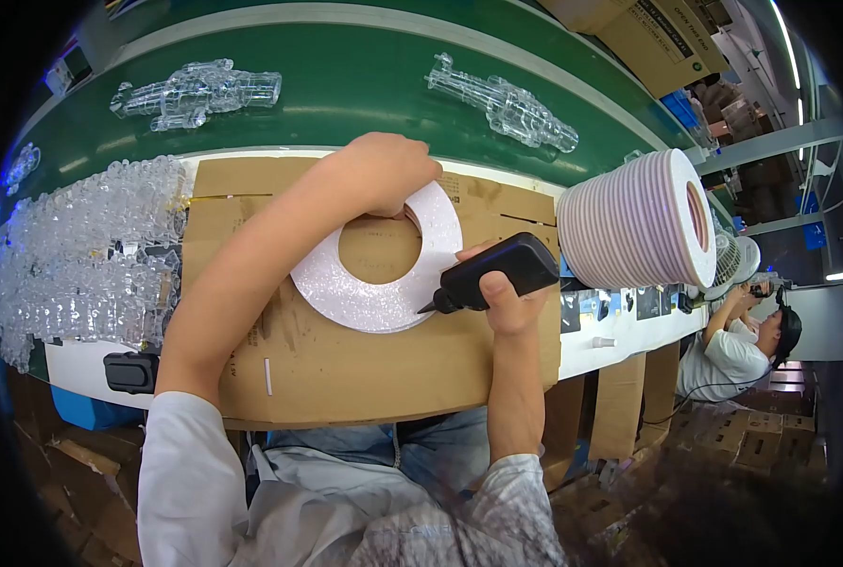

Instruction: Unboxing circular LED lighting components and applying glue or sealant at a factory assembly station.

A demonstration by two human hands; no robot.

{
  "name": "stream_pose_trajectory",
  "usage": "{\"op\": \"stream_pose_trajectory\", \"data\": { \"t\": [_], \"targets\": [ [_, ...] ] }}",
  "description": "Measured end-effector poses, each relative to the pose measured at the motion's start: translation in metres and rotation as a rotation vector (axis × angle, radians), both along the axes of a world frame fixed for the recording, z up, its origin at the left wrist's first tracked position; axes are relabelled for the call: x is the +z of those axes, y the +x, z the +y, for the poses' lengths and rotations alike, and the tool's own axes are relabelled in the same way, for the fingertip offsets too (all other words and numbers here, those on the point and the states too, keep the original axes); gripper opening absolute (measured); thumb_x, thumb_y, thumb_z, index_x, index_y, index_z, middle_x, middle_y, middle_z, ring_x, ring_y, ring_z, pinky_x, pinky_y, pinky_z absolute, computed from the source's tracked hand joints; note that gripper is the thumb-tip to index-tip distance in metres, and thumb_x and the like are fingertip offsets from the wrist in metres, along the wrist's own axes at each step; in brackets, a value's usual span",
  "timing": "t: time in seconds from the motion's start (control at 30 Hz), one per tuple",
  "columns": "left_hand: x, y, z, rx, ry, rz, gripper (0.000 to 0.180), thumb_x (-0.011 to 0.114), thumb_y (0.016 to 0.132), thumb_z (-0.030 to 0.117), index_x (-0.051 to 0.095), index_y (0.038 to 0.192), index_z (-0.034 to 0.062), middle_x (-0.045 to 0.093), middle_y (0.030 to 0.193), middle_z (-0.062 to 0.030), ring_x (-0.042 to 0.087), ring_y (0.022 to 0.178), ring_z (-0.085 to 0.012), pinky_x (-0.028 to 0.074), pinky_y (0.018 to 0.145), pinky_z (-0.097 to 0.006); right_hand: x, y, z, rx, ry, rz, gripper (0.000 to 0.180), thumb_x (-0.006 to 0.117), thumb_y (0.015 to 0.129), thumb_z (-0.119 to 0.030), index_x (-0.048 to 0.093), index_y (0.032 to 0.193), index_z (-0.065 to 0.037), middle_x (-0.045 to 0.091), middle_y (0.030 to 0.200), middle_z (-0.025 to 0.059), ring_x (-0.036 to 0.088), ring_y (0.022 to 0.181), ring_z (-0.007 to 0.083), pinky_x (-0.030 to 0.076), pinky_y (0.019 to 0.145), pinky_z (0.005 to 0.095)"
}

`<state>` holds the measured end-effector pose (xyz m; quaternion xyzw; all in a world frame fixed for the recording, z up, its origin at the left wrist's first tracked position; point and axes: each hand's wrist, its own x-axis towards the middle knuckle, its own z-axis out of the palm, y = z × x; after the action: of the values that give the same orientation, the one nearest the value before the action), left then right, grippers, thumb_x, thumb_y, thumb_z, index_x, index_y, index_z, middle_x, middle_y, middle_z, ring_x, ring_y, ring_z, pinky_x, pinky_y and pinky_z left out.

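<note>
A flat white glittery ring [365,295] lies on a sheet of brown cardboard [346,369] in front of me. My left hand [384,172] rests on the ring's far edge and presses it down. My right hand [502,302] is closed around a black squeeze bottle [497,272], held on its side. The bottle's thin nozzle touches the ring's near right rim.
A tall stack of white rings [634,219] lies on its side at the right. A heap of clear plastic parts [86,255] fills the left. Two clear plastic toy pieces [199,92] [502,104] ride the green conveyor belt [346,80]. Another person [738,354] works at the right. Cardboard boxes [648,38] stand behind.
</note>
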<state>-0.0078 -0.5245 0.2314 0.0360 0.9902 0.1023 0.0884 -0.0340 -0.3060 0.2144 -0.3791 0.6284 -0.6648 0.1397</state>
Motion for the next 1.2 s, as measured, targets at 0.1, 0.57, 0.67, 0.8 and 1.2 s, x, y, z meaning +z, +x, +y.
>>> {"op": "stream_pose_trajectory", "data": {
  "t": [0.1, 0.57, 0.67, 0.8, 1.2],
  "targets": [
    [-0.002, -0.001, -0.001, -0.002, -0.003, 0.01, 0.042, 0.075, 0.061, 0.013, 0.06, 0.099, 0.0046, 0.057, 0.096, -0.0137, 0.058, 0.095, -0.0317, 0.049, 0.078, -0.041, 0.0, 0.001, -0.001, 0.001, 0.005, -0.007, 0.044, 0.072, 0.071, -0.034, 0.056, 0.084, 0.004, 0.065, 0.077, 0.0173, 0.064, 0.067, 0.0213, 0.052, 0.063, 0.0318],
    [0.0, -0.001, 0.001, 0.014, 0.002, -0.017, 0.042, 0.074, 0.062, 0.011, 0.06, 0.101, 0.0042, 0.057, 0.099, -0.0141, 0.058, 0.095, -0.0318, 0.049, 0.079, -0.04, -0.008, -0.007, 0.001, 0.061, -0.02, 0.059, 0.048, 0.073, 0.071, -0.039, 0.056, 0.084, 0.005, 0.063, 0.076, 0.0164, 0.063, 0.067, 0.0218, 0.052, 0.062, 0.0311],
    [0.0, 0.0, 0.001, 0.015, 0.003, -0.007, 0.041, 0.074, 0.062, 0.01, 0.06, 0.1, 0.004, 0.057, 0.099, -0.0146, 0.058, 0.095, -0.032, 0.049, 0.079, -0.04, -0.011, -0.009, 0.004, 0.015, -0.113, -0.019, 0.052, 0.073, 0.07, -0.04, 0.054, 0.087, 0.005, 0.062, 0.077, 0.0169, 0.063, 0.065, 0.0222, 0.053, 0.059, 0.0308],
    [0.0, -0.001, 0.001, 0.003, -0.013, -0.011, 0.041, 0.074, 0.062, 0.01, 0.06, 0.1, 0.0037, 0.057, 0.099, -0.015, 0.058, 0.095, -0.032, 0.049, 0.079, -0.04, -0.004, -0.013, 0.005, -0.109, -0.149, -0.037, 0.053, 0.073, 0.071, -0.038, 0.051, 0.092, 0.005, 0.062, 0.079, 0.0182, 0.062, 0.064, 0.0224, 0.054, 0.057, 0.0305],
    [0.002, -0.001, 0.002, 0.011, -0.014, -0.018, 0.04, 0.073, 0.063, 0.009, 0.06, 0.101, 0.0038, 0.056, 0.099, -0.0146, 0.057, 0.096, -0.032, 0.049, 0.079, -0.04, 0.0, -0.015, 0.004, -0.077, -0.088, 0.031, 0.047, 0.073, 0.071, -0.034, 0.053, 0.089, 0.005, 0.064, 0.078, 0.0186, 0.063, 0.067, 0.0222, 0.053, 0.06, 0.0316]
  ]
}}
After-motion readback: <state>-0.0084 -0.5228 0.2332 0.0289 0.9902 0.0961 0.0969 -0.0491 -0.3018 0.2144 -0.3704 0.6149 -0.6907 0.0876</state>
